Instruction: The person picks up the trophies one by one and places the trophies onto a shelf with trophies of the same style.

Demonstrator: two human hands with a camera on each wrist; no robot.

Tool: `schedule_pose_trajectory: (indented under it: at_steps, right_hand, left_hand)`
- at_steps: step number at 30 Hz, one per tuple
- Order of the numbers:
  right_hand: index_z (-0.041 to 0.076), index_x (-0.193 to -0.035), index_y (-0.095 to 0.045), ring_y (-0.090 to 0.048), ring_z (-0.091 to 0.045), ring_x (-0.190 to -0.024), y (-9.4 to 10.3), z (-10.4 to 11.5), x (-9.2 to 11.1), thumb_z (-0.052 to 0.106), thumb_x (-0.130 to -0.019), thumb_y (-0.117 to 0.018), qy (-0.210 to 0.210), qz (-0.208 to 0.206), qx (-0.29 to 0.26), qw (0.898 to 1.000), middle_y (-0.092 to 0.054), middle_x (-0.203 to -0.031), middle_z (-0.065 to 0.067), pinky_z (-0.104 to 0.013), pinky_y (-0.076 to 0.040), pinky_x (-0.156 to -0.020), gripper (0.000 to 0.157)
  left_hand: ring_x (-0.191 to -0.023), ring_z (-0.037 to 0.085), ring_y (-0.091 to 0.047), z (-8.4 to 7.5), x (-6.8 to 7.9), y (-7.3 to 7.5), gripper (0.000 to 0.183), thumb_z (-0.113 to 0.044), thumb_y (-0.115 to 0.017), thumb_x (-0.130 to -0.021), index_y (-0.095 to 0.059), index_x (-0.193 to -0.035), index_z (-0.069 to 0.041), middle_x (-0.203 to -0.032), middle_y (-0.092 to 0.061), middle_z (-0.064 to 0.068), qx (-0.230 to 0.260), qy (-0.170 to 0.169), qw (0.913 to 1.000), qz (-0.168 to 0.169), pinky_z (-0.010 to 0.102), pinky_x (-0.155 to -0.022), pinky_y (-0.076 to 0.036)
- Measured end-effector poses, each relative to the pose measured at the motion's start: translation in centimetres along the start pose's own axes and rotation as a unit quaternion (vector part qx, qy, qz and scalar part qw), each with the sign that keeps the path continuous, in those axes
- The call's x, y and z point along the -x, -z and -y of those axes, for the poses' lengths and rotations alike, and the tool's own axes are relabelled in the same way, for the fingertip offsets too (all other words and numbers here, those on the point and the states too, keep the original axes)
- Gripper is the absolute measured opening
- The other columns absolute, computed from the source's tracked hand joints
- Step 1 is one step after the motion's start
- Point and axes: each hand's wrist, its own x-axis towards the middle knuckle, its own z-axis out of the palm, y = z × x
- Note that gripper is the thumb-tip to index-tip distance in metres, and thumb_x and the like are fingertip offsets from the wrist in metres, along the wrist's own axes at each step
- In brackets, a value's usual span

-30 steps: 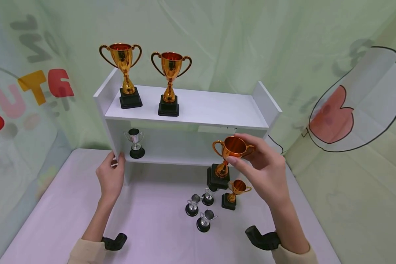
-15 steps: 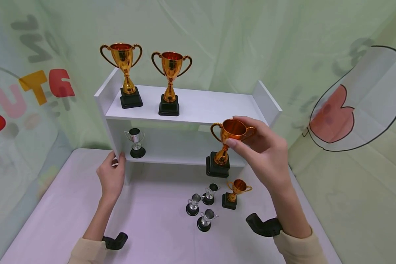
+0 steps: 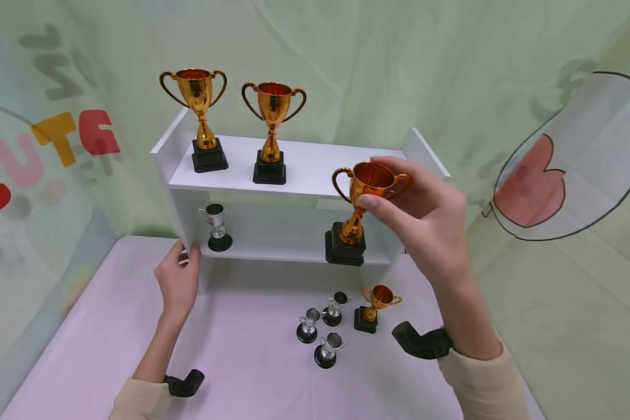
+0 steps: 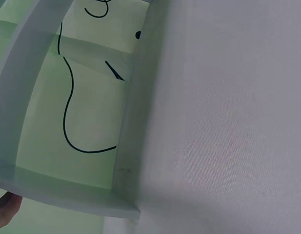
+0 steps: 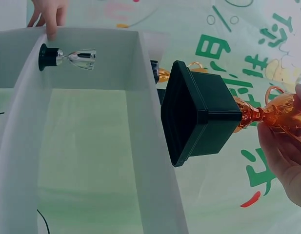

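Note:
My right hand (image 3: pixel 425 216) pinches a gold trophy cup (image 3: pixel 368 181) by its bowl, thumb in front. Its square black base (image 5: pixel 204 114) hangs in the air before the white shelf unit (image 3: pixel 304 166), between the two levels. At the unit's left side panel, my left hand (image 3: pixel 177 280) grips the edge; only its fingertips (image 4: pixel 9 210) show in the left wrist view. Two larger gold trophies, one far left (image 3: pixel 205 116) and one beside it (image 3: pixel 270 134), stand on the top shelf. A small silver trophy (image 3: pixel 217 227) stands at the left of the middle shelf.
On the white tabletop (image 3: pixel 252 361), below the held trophy, stand a small gold trophy (image 3: pixel 374 308) and three small silver trophies, at the back (image 3: pixel 336 308), left (image 3: pixel 308 324) and front (image 3: pixel 329 350). A printed pale green curtain (image 3: pixel 346 64) hangs behind.
My right hand has raised the gold trophy from near the small trophies to just below the top shelf's front edge. The left hand stays on the side panel.

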Motion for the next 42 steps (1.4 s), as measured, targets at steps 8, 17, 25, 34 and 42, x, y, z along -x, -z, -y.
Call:
schedule_pose_trajectory:
  at_steps: [8, 17, 25, 34, 42]
  right_hand:
    - [0.0, -0.121, -0.073, -0.065, -0.025, -0.085, -0.2, 1.1, -2.2, -0.005, -0.086, -0.077, -0.035, -0.017, -0.01, 0.999, -0.074, -0.105, -0.014, -0.026, -0.059, -0.079, 0.036]
    - [0.003, -0.119, -0.074, -0.066, -0.026, -0.084, -0.2, 1.1, -3.9, 0.0, -0.086, -0.079, -0.039, -0.015, -0.022, 0.999, -0.075, -0.103, -0.012, -0.028, -0.058, -0.081, 0.034]
    - [0.005, -0.119, -0.074, -0.066, -0.026, -0.085, -0.3, 0.7, -5.7, 0.005, -0.086, -0.08, -0.059, -0.016, -0.023, 0.998, -0.075, -0.1, -0.009, -0.028, -0.056, -0.083, 0.034]
    - [0.006, -0.119, -0.074, -0.066, -0.026, -0.088, -0.8, -0.1, -8.1, 0.007, -0.084, -0.082, -0.072, -0.015, -0.047, 0.996, -0.074, -0.1, -0.01, -0.029, -0.057, -0.088, 0.035]
    - [0.004, -0.119, -0.074, -0.067, -0.028, -0.09, -1.2, -1.2, -9.4, 0.008, -0.085, -0.082, -0.073, -0.009, -0.046, 0.996, -0.074, -0.103, -0.011, -0.029, -0.059, -0.085, 0.036]
  left_hand:
    - [-0.079, -0.007, -0.06, -0.2, 0.1, 0.0, 0.025, -0.014, -0.059, -0.102, -0.075, -0.118, -0.002, -0.109, -0.077, 0.018, -0.005, 0.0, 1.0, -0.003, 0.001, -0.068, -0.044]
    - [-0.078, -0.011, -0.059, -0.4, 0.1, -0.1, 0.025, -0.014, -0.06, -0.102, -0.075, -0.119, -0.003, -0.109, -0.077, 0.018, 0.0, -0.004, 1.0, -0.005, 0.001, -0.069, -0.044]
    - [-0.078, -0.01, -0.059, -0.4, 0.1, -0.1, 0.024, -0.015, -0.06, -0.102, -0.075, -0.117, -0.002, -0.108, -0.077, 0.017, -0.009, -0.002, 0.9999, -0.007, 0.001, -0.068, -0.044]
    - [-0.075, -0.016, -0.057, -0.3, 0.2, 0.0, 0.023, -0.015, -0.06, -0.102, -0.075, -0.114, -0.002, -0.103, -0.078, 0.018, -0.008, 0.003, 0.9999, -0.009, 0.001, -0.068, -0.044]
    - [-0.075, -0.012, -0.059, -0.2, 0.2, -0.1, 0.023, -0.014, -0.061, -0.101, -0.075, -0.115, -0.003, -0.106, -0.077, 0.017, -0.01, 0.004, 0.9999, -0.009, 0.001, -0.067, -0.044]
